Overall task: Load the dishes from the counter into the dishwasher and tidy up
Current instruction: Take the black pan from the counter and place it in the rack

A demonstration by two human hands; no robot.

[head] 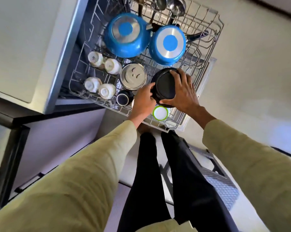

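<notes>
A black bowl (165,87) is held upside down over the near right part of the pulled-out dishwasher rack (215,41). My left hand (143,102) grips its left rim and my right hand (183,92) covers its right side. Two blue pots (127,36) (168,45) lie upside down at the far end of the rack. A steel pot (133,76) sits bottom up just left of the bowl. Several white cups (104,76) stand inverted along the rack's left side. A dark mug (123,97) and a green-rimmed white container (160,113) sit near the front edge.
Ladles and utensils (174,6) lie at the rack's far end. A white countertop (21,39) runs along the left. Cabinet drawers with a handle (31,180) are at lower left. My legs (158,181) stand at the rack's front edge on a pale floor (258,81).
</notes>
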